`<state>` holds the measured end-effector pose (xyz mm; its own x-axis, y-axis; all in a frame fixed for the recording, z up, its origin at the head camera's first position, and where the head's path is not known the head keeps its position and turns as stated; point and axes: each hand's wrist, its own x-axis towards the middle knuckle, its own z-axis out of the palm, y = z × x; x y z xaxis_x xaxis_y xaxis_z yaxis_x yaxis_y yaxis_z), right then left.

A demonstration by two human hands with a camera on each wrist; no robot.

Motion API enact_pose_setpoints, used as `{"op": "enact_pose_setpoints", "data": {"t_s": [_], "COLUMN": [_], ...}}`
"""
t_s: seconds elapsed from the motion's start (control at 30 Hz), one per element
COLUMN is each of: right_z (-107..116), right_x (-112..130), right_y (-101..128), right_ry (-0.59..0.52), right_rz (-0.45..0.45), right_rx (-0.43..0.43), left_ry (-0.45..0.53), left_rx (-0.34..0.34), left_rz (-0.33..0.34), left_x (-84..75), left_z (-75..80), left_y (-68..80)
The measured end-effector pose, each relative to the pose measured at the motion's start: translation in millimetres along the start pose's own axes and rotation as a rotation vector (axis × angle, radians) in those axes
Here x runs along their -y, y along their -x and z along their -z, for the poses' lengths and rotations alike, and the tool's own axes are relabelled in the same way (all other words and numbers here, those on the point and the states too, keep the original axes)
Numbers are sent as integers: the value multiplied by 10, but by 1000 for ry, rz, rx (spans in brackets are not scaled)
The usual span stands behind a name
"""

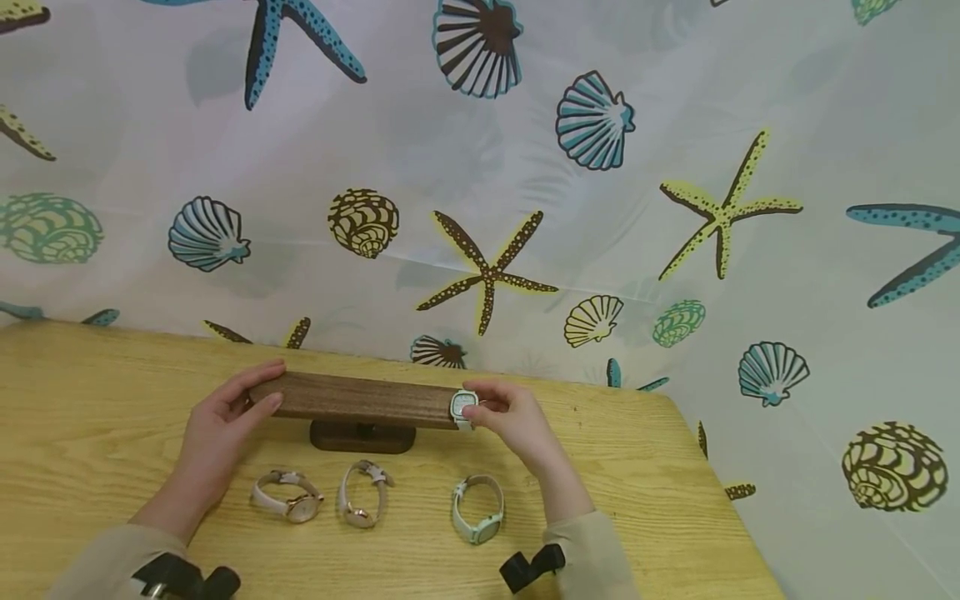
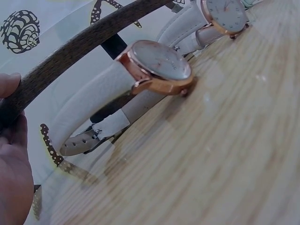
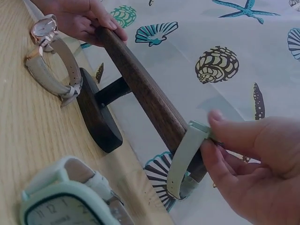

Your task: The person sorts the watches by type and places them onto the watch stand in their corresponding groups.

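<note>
A dark brown wooden watch stand has a long bar point(image 1: 360, 398) raised on a small base point(image 1: 363, 437). My left hand point(image 1: 213, 429) grips the bar's left end, thumb in front and fingers behind. Around the right end of the bar sits a mint-green watch point(image 1: 462, 402), its squarish face turned toward me. My right hand point(image 1: 517, 417) pinches this watch by its case, as the right wrist view also shows; the strap point(image 3: 183, 157) loops round the bar there. The far side of the strap is partly hidden.
In front of the stand, two pale-strapped watches with rose-gold cases, one at left point(image 1: 302, 508) and one nearer the middle point(image 1: 360, 517), rest on the wooden table point(image 1: 405, 558). Another mint-green watch point(image 1: 487, 528) lies to their right. A patterned curtain point(image 1: 315, 158) hangs behind.
</note>
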<state>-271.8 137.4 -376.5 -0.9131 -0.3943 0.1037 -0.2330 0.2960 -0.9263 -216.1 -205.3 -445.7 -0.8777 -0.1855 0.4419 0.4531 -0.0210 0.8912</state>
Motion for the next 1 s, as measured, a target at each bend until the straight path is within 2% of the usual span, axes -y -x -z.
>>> {"op": "enact_pose_setpoints", "data": {"t_s": [0.1,0.27,0.57,0.73,0.9,1.0], "right_z": [28,56,77,81,83,73], "right_x": [10,9,-21,-35,-66,31], "right_y": [10,23,14,3,5,56], "right_ry": [42,30,152,156,143,150], "right_rz": [4,20,74,112,103,96], "right_rx": [47,106,76,80,92,95], "left_ry": [-2,5,3,0,18,29], "left_rx": [-1,6,15,22,26,28], "left_rz": [-2,-13,3,-3,-10,-10], "left_x": [1,-7,13,22,17,14], "left_z": [-3,-12,-2,5,8,10], "left_y": [-4,3,1,-4,0,7]}}
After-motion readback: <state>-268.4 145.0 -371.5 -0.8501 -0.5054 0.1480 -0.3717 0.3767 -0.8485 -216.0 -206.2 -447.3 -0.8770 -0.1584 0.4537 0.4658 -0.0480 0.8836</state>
